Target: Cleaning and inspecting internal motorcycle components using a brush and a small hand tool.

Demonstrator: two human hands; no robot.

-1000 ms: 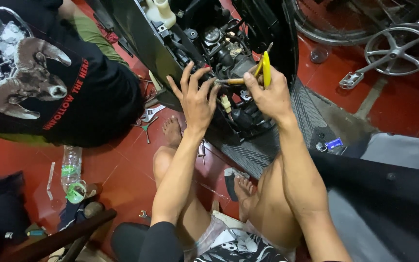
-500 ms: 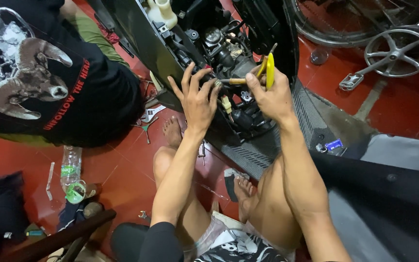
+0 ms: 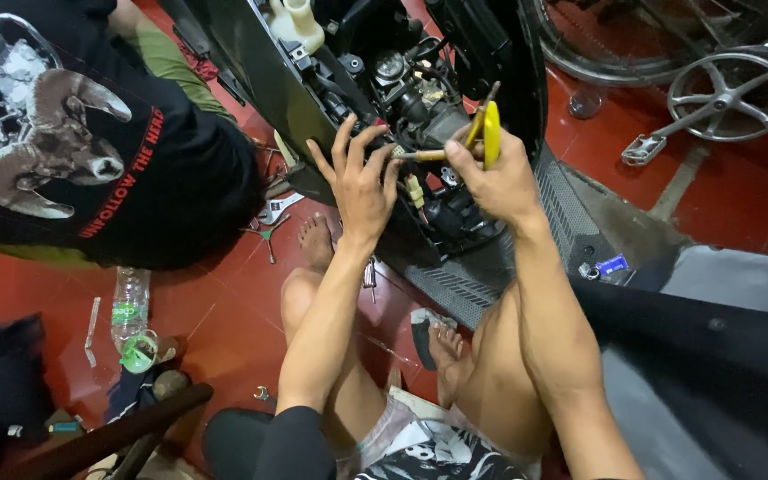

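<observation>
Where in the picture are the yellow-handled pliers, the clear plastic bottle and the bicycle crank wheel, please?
yellow-handled pliers (image 3: 491, 133): head view, on the yellow grip above the right hand.
clear plastic bottle (image 3: 130, 307): head view, on its body, lying on the red floor.
bicycle crank wheel (image 3: 729, 93): head view, on its hub.

Left hand (image 3: 362, 182) splayed, right hand (image 3: 495, 178) clenched

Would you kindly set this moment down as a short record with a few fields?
setting: red tiled floor, a scooter's open engine bay
left hand: fingers spread, resting on the engine parts
right hand: gripping yellow-handled pliers, whose tip is pointed into the bay
nearby person: black printed shirt, crouched at left
on floor: plastic bottle, small wrenches, bicycle crank and pedal at upper right
own legs: bare feet on the floor below the scooter
</observation>
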